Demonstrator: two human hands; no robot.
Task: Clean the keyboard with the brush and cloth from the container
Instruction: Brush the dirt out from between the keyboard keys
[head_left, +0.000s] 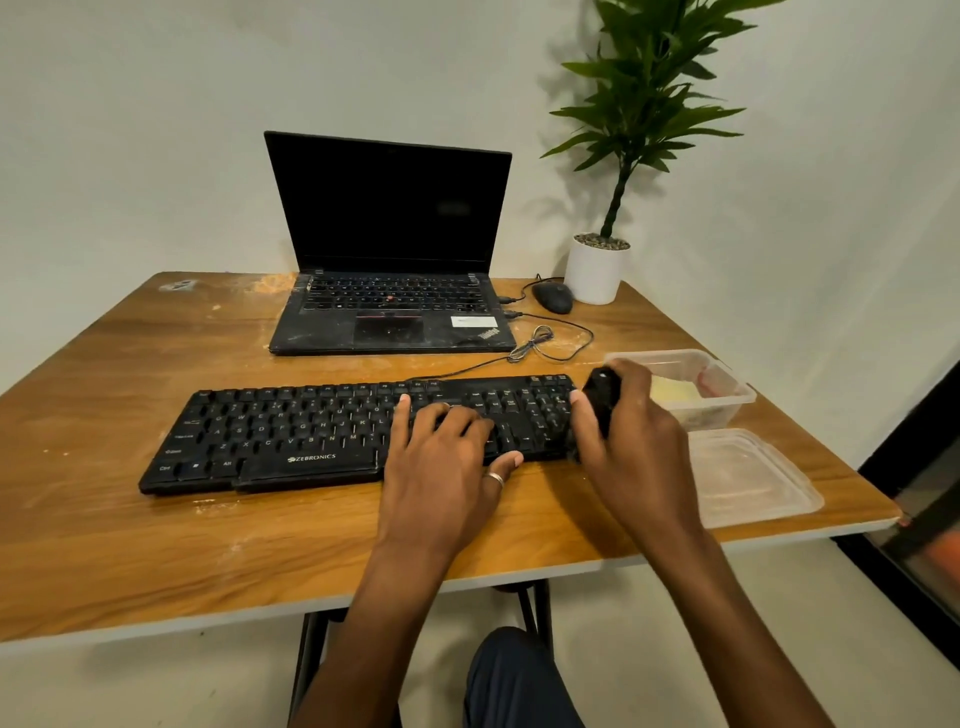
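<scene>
Soft, even light filled the room, neither bright nor dim. The plant (644, 104) threw a faint shadow leftward on the wall (156, 130). The wide lens bowed the table (156, 545) edge toward the borders of my view. My right hand (634, 452) and the brush (602, 400) it gripped looked slightly smeared.

Plain pale wall (130, 130) behind; worn wooden table (156, 545), grey edge, black metal legs (306, 660); pale floor (675, 623); potted plant (644, 104) at far-right corner.

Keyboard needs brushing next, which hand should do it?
Right. The right hand grips the black brush at the right end of the keyboard; the left hand lies flat on the keys, holding no tool.
</scene>
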